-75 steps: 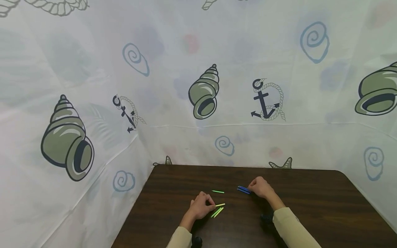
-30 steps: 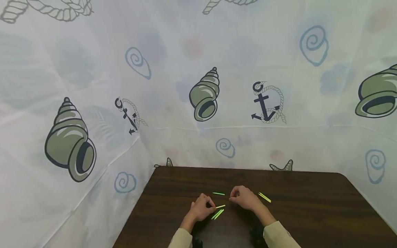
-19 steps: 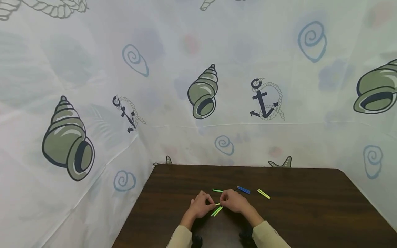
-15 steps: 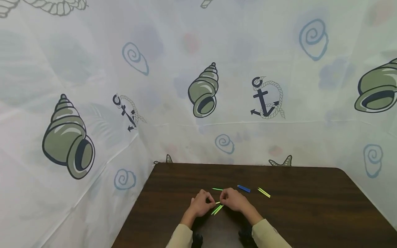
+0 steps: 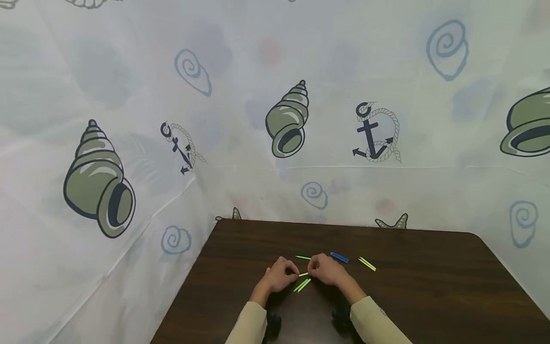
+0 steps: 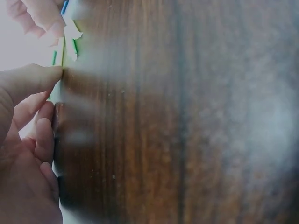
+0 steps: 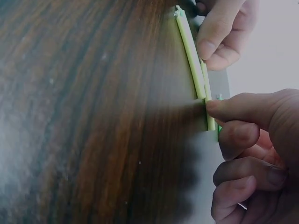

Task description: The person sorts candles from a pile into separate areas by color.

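Thumb and forefinger of my left hand point(image 5: 280, 275) pinch the left end of a thin yellow stick point(image 5: 303, 274) low over the table. My right hand point(image 5: 327, 270) pinches the same stick by its other end, thumb against it in the right wrist view. Just below the hands lie a green and a yellow-green stick point(image 5: 304, 285) side by side, slanted. Beyond them is a single green stick point(image 5: 302, 257), its right end hidden behind the right hand. In the left wrist view the yellow stick point(image 6: 60, 52) runs from the left thumb tip toward the right fingers.
Blue sticks point(image 5: 339, 257) lie together behind the right hand. Two yellow sticks point(image 5: 367, 263) rest farther right. All are on a dark brown wooden table point(image 5: 429, 286), with a white shell-and-anchor patterned cloth point(image 5: 240, 143) hanging behind and at the sides.
My right hand has come left from beside the blue sticks to the yellow stick's right end, uncovering the blue and right-hand yellow sticks. My left hand has kept its pinch.
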Action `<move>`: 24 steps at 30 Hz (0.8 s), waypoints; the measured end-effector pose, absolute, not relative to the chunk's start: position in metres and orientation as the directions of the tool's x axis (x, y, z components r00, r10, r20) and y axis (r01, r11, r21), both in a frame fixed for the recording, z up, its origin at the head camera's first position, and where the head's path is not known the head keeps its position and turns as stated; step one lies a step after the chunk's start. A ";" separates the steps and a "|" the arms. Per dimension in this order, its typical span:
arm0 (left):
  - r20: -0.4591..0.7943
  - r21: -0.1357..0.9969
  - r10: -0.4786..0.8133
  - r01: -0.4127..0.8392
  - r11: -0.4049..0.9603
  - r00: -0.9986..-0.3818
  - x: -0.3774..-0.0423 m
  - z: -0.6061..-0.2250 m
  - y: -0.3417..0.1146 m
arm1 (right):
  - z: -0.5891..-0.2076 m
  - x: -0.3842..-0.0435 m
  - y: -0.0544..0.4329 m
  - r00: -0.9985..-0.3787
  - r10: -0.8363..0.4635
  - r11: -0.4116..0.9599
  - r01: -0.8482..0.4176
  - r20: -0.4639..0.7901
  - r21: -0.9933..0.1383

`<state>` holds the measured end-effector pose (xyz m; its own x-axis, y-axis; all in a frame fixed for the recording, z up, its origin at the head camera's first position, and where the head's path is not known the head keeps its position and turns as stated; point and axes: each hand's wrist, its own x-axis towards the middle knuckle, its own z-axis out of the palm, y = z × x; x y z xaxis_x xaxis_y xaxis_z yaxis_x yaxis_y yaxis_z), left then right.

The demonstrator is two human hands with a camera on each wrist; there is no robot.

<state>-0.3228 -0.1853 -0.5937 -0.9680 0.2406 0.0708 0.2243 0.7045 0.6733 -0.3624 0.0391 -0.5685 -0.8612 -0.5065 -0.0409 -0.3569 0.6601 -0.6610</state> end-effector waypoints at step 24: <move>-0.084 0.743 0.272 0.122 0.658 -0.959 -0.321 -0.591 -0.188 | -0.573 -0.358 0.063 -0.883 -0.469 0.624 -0.304 -0.034 -0.720</move>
<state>-0.3211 -0.1880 -0.5907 -0.9585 0.2724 -0.0837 0.1222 0.6585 0.7426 -0.3577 0.0629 -0.5726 -0.8827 -0.4687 -0.0337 -0.3036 0.6237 -0.7203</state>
